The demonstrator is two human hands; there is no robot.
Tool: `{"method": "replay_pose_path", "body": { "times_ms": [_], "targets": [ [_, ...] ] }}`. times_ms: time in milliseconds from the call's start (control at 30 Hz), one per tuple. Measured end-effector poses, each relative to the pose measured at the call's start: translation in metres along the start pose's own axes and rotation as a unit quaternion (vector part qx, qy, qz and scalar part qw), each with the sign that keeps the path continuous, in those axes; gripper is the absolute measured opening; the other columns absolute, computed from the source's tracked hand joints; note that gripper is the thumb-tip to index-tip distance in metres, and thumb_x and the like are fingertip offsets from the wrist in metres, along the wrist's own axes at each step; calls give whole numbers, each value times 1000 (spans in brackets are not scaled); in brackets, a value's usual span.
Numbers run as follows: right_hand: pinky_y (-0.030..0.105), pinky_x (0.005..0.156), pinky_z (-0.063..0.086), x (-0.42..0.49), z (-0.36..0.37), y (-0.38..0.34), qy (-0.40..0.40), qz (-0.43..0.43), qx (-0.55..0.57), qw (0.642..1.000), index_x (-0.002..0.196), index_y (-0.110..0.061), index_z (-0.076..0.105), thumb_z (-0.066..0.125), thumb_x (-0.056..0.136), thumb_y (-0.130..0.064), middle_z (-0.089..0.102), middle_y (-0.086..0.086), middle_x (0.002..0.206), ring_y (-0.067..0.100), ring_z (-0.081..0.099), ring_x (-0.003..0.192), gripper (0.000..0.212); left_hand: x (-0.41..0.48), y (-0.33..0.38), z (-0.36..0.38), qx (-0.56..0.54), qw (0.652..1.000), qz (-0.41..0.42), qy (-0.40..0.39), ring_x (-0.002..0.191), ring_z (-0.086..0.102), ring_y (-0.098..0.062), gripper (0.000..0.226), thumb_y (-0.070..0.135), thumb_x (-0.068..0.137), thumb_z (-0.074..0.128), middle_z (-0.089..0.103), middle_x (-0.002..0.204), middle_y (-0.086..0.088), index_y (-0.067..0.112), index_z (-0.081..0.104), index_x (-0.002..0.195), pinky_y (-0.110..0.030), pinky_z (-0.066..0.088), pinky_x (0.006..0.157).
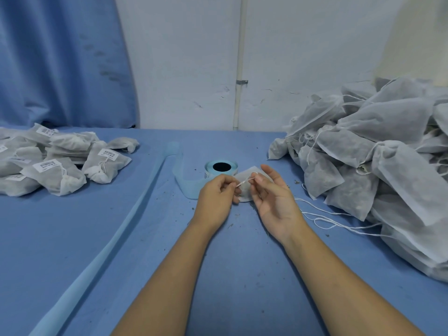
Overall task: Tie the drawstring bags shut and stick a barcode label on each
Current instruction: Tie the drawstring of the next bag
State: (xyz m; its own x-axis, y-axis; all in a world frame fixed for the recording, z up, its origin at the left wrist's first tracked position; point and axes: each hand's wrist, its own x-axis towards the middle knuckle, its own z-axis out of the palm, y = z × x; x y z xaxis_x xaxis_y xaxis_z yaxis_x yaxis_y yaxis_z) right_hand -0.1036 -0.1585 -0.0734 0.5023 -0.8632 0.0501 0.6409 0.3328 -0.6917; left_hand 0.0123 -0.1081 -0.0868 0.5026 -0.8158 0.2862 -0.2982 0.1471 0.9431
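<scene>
A small grey drawstring bag (247, 177) lies on the blue table in front of me, mostly hidden behind my hands. My left hand (215, 194) pinches its white string (245, 181) near the bag's mouth. My right hand (274, 197) pinches the other end of the string between thumb and forefinger, its remaining fingers spread. Just behind the bag stands the roll of barcode labels (221, 168), blue with a dark core.
A big heap of untied grey bags (378, 151) with loose strings fills the right side. Labelled, tied bags (58, 161) are piled at the left. A long pale-blue backing strip (116, 238) trails from the roll toward the near-left edge. Wall behind.
</scene>
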Motion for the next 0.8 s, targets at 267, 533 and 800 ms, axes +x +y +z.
{"method": "replay_pose_path", "body": {
  "times_ms": [267, 533, 800],
  "targets": [
    [19, 65, 46, -2, 2, -6, -12, 23, 41, 999, 98, -15, 62, 60, 76, -1, 60, -1, 70, 9, 56, 65, 26, -4, -4, -2, 319, 931, 175, -31, 116, 27, -10, 59, -7, 77, 47, 33, 145, 11, 24, 57, 125, -29, 42, 72],
    [17, 54, 51, -4, 6, -11, -17, 50, 115, 992, 97, -12, 63, 61, 68, -3, 56, 1, 69, 8, 57, 55, 30, -2, -7, -2, 279, 936, 213, 19, 105, 41, -3, 19, 15, 86, 63, 58, 108, 10, 15, 64, 105, -12, 36, 74],
    [20, 60, 55, -3, 6, -12, -12, 27, 79, 996, 95, -7, 62, 54, 79, 4, 64, 6, 68, 14, 65, 61, 22, -3, 29, 3, -59, 984, 113, 125, 59, 45, 4, 12, 22, 94, 55, 52, 70, 12, 22, 49, 85, -9, 37, 57]
  ]
}}
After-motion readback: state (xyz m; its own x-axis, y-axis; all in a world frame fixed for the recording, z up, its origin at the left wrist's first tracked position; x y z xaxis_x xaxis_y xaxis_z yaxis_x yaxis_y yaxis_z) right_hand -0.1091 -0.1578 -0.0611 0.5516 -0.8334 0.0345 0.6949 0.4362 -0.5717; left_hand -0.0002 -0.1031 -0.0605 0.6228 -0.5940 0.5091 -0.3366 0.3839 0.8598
